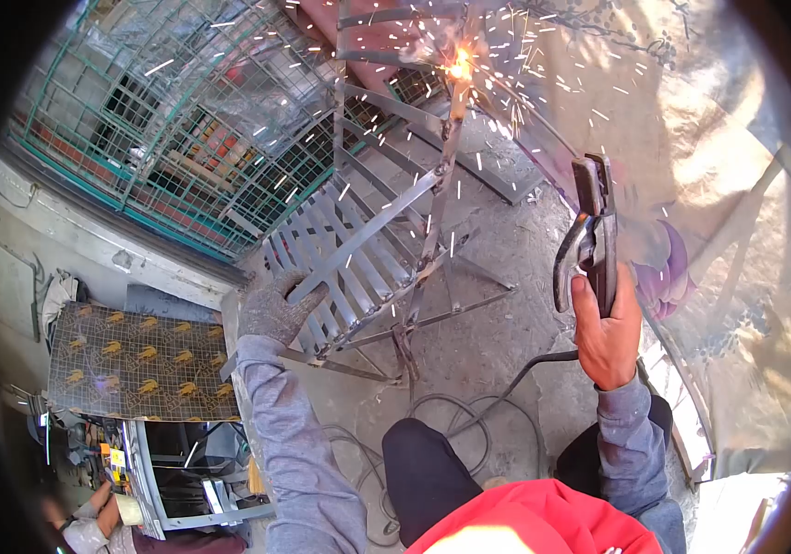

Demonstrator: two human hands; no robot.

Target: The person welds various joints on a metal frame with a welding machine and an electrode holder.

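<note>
My right hand [612, 332], bare, is wrapped round a welding electrode holder [596, 231]. A thin welding rod [538, 118] runs from its jaws up and left to a bright arc [459, 63] on an upright of a metal chair frame [368, 238]. Sparks spray around that spot. The frame is built of flat steel bars, with slats across its seat and back. In a grey glove, my left hand [275, 309] grips the near end of one flat bar at the frame's left side; its fingertips are partly hidden.
Black cable [543, 358] loops across the concrete floor near my knees. A green wire-mesh cage [137, 175] stands at upper left, and a patterned cloth [728, 148] hangs on the right. Lower left are a patterned panel [141, 365], a metal frame [150, 485] and another person [104, 517].
</note>
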